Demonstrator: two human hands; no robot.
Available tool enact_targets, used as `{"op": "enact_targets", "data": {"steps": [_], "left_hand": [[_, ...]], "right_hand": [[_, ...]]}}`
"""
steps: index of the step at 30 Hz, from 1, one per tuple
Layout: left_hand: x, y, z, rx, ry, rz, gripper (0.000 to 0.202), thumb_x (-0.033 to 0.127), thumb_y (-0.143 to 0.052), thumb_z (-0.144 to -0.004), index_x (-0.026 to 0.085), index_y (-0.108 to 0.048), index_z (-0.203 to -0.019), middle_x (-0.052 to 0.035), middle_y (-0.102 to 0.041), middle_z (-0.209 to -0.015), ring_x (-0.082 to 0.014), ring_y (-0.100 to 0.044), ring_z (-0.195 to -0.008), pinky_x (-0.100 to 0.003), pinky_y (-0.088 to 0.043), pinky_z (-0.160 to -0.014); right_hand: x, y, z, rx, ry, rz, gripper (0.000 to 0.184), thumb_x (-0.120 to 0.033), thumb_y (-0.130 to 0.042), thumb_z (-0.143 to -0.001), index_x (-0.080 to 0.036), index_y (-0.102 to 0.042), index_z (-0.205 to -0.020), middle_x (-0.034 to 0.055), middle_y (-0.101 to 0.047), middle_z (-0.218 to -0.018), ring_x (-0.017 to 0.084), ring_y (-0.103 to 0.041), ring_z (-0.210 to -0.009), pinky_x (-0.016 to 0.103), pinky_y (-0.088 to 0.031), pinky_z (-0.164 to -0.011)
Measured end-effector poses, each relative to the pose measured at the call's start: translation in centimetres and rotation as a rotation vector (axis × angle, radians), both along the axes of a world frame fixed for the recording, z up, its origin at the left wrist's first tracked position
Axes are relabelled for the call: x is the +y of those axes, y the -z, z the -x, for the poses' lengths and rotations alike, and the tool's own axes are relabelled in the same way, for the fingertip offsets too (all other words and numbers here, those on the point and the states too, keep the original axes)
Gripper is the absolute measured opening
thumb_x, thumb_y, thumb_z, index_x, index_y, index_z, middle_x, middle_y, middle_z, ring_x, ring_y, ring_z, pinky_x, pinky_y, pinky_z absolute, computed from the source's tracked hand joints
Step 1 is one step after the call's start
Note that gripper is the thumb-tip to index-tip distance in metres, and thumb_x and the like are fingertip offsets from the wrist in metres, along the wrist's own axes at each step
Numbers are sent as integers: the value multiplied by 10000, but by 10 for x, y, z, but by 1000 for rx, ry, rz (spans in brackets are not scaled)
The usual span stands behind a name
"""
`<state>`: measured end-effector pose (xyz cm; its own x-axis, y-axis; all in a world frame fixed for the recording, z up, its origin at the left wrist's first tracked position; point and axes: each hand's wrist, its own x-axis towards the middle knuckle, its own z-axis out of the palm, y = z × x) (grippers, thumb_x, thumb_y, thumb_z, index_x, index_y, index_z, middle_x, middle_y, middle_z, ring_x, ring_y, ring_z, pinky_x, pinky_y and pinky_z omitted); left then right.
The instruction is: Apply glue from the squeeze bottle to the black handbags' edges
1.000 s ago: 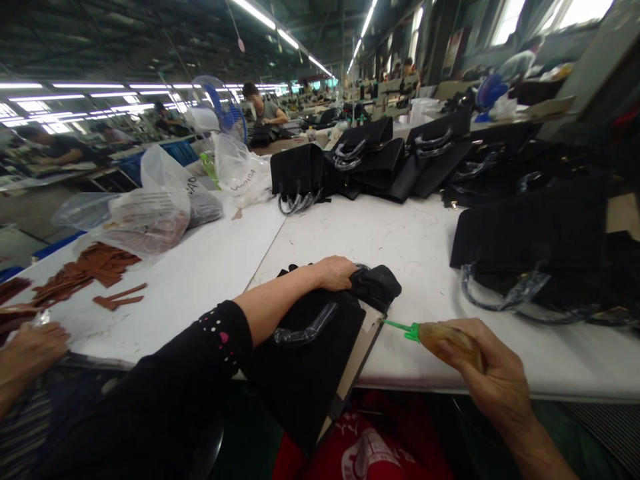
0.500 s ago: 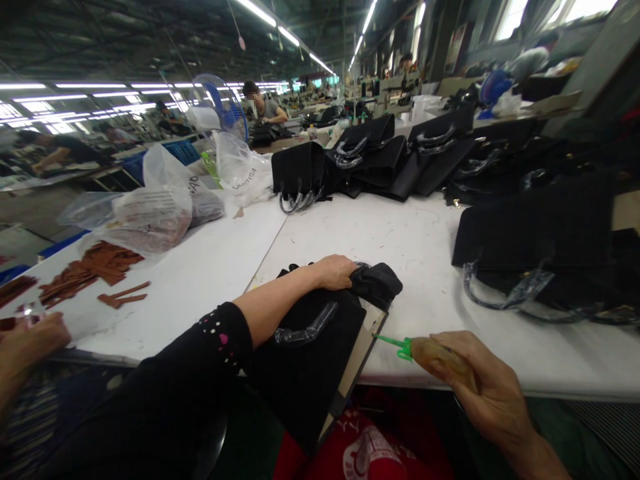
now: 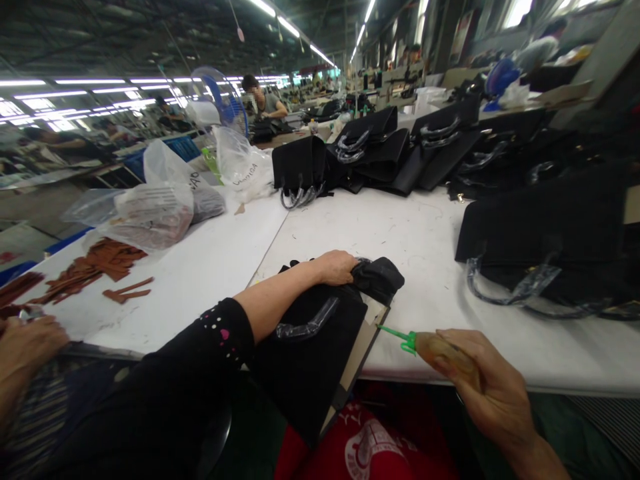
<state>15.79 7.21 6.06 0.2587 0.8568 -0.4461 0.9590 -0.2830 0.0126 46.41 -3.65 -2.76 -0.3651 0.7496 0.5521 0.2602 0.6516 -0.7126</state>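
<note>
A black handbag point(image 3: 310, 360) lies tilted over the table's front edge, its handle point(image 3: 307, 323) wrapped in clear film. Along its right side a beige inner strip point(image 3: 359, 343) is exposed. My left hand point(image 3: 339, 268) reaches across the bag, fingers closed on its bunched black material point(image 3: 383, 277) near the upper end; the fingertips are partly hidden. In my right hand point(image 3: 490, 383) is a yellowish-brown glue bottle point(image 3: 445, 357). Its thin green nozzle point(image 3: 407, 340) points left, with the tip at or just beside the bag's beige strip; whether they touch I cannot tell.
More black handbags point(image 3: 540, 233) stand on the right and along the back of the white table point(image 3: 380, 230). At left lie brown strips point(image 3: 107, 260) and clear plastic bags point(image 3: 160, 207). Another person's hand point(image 3: 33, 340) is at the left edge. A fan point(image 3: 223, 103) stands behind.
The glue bottle's nozzle tip has moved slightly up and right along the strip. My left hand keeps its hold on the bag. The other person's hand at left has shifted a little.
</note>
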Motion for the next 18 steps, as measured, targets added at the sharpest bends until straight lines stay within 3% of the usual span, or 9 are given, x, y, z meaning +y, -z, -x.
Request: {"op": "enact_targets", "data": {"steps": [4,10,14,18], "left_hand": [[0,1,0,-4,2,3,231,257,-599,-815,241,-736,-1000,-57,-765,-988,-220,-702,-962,-260,-520,-807],[1,3,2,-5,3,-2,231,256,-591,-820,227,-735,-999,-70,-764,-992,-231,-701,-963,-270,-519,-804],[1,3,2,-10,4,-5,228,255,-598,-816,235,-734,-998,-63,-765,-986,-228,-699,-958,-268,-518,-801],[1,3,2,-3,-3,-9,220,245,-598,-811,214,-737,-979,-77,-764,-978,-232,-699,-955,-270,-518,-795]], "right_hand": [[-3,3,-1,-27,-152,0,273,-200,-615,-946,-230,-621,-1218,77,-682,-1076,188,-682,-959,281,-588,-789],[-3,6,-2,-6,-8,-61,337,-145,-634,-921,-230,-613,-1247,90,-672,-1132,195,-664,-1030,304,-573,-866],[-7,3,2,-48,-167,-41,295,-195,-618,-941,-228,-614,-1235,92,-688,-1089,200,-690,-971,298,-603,-794],[-8,2,2,-28,-23,-57,321,-179,-634,-924,-237,-616,-1239,93,-681,-1118,210,-684,-998,322,-602,-826]]}}
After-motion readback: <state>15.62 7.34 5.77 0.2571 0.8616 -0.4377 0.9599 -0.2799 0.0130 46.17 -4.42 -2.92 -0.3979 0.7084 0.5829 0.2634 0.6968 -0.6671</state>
